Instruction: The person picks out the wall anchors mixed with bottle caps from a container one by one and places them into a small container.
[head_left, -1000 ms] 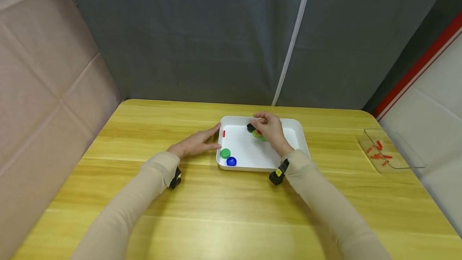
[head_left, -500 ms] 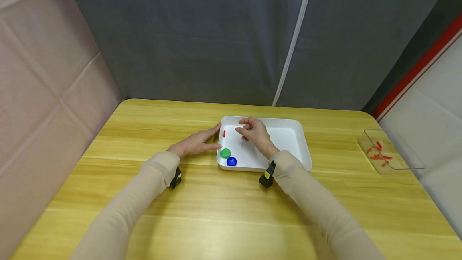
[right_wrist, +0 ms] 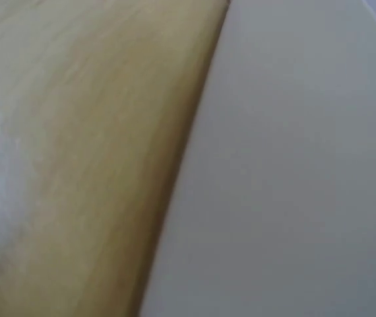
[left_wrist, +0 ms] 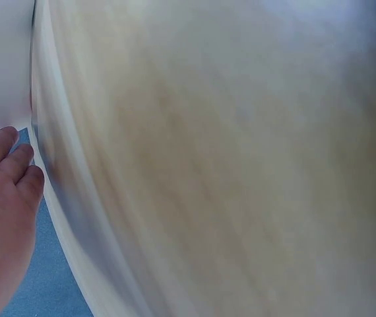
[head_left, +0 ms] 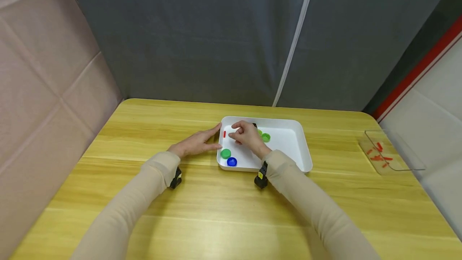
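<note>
A white tray lies on the wooden table. My left hand touches its left edge with thumb and fingers spread; the left wrist view catches part of this left hand. Over the tray's left half is my right hand, thumb and index finger apart with nothing seen between them. Just left of those fingertips lies a small red stick. Near the front left corner sit a green bottle cap and a blue bottle cap. Behind the right hand are a light green cap and a partly hidden yellow-green one.
A black piece shows partly behind the right hand. At the table's right side stands a clear box with several red sticks inside. A grey curtain hangs beyond the far edge.
My right hand has moved left, from the caps at the tray's middle toward the red stick. The light green caps have come back into view. My left hand has stayed in place.
</note>
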Demonstrator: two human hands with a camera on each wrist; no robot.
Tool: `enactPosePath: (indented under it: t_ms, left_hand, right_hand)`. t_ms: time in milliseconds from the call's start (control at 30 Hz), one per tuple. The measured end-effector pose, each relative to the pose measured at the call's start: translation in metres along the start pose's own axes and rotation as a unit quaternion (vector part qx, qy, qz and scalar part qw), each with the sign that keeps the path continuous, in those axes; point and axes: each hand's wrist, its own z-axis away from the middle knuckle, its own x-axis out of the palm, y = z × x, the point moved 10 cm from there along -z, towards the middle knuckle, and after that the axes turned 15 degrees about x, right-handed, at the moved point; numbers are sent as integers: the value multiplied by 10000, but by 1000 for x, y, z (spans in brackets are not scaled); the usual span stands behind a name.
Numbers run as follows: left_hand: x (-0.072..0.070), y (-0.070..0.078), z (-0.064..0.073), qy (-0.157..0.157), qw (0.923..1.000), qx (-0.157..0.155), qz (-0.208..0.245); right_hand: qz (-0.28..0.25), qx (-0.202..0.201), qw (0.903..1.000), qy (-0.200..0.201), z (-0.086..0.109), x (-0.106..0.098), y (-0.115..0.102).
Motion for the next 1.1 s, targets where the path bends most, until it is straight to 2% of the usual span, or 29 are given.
enactPosePath:
  t_ms: [233,633,1100]
  left_hand:
    - [0,1,-1,11,10000,-14,32]
    - [0,2,-1,26,9999,-24,94]
    - [0,2,0,5,10000,45,72]
  right_hand:
    - [481,79,9988,1,-5,8,3]
    - [635,-43,9979,74,-6,14,-1]
    - [808,20,9967,60,-8,18,-2]
